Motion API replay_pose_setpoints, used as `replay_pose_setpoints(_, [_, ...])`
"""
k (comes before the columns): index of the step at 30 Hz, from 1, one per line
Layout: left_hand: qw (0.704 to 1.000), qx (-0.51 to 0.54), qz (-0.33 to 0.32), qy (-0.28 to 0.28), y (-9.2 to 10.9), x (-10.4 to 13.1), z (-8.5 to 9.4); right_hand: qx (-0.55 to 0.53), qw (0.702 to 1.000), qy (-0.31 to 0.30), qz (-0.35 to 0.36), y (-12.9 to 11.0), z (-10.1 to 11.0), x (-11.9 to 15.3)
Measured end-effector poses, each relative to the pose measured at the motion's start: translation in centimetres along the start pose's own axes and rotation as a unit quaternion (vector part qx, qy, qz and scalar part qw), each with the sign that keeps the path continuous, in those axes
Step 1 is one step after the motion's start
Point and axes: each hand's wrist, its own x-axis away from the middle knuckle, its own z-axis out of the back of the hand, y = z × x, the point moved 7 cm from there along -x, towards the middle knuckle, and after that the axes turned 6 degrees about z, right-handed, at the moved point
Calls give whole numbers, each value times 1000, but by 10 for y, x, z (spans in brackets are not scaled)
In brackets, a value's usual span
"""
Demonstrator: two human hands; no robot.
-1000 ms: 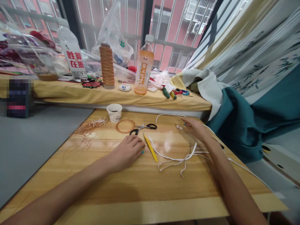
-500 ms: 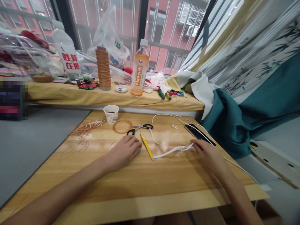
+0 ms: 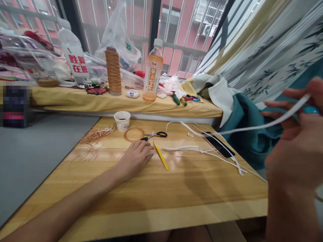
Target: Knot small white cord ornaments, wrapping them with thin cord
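Note:
My right hand (image 3: 297, 151) is raised at the right edge, close to the camera, pinching a white cord (image 3: 254, 128) between thumb and finger. The cord runs left from the pinch toward the table. Other lengths of white cord (image 3: 219, 155) lie loose on the wood, some across a dark phone (image 3: 216, 144). Flat on the table rests my left hand (image 3: 133, 157), holding nothing. Just right of its fingertips lie yellow tweezers (image 3: 160, 155). Behind it are black-handled scissors (image 3: 162, 134), one handle partly hidden by the hand.
A paper cup (image 3: 122, 123) with dark liquid stands behind a ring of thin copper-coloured strand (image 3: 125, 135). Loose brown fibres (image 3: 94, 137) lie at left. On the sill are a spool of brown thread (image 3: 113, 72), an orange drink bottle (image 3: 152, 74) and pliers (image 3: 176, 98).
My right hand has risen from the table to the upper right, drawing the white cord up with it. The cord lengths on the table have shifted. My left hand stays in place.

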Motion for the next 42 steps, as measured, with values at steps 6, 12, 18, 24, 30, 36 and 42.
replay_pose_setpoints(6, [907,396,144,-17,-9,-2,9,-156,987,14,28,-69,-44,-32])
replay_pose_setpoints(12, [767,610,174,-94,-10,-8,0,-308,948,-63,-57,-62,-121,-23])
replay_pose_setpoints(18, [867,473,127,-98,-11,-10,3,-384,894,23,-228,-2,-156,22])
replay_pose_setpoints(24, [923,375,49,-75,2,-7,15,-434,857,91,-262,-2,-156,34])
replay_pose_setpoints(30, [916,394,46,-62,-1,-5,14,-483,809,98,-320,2,-167,43])
replay_pose_setpoints(36, [885,453,104,9,-14,-11,22,-526,742,-73,-410,-6,-193,55])
replay_pose_setpoints(42, [805,560,178,-83,-18,-9,4,-519,734,-72,-433,-8,-194,62])
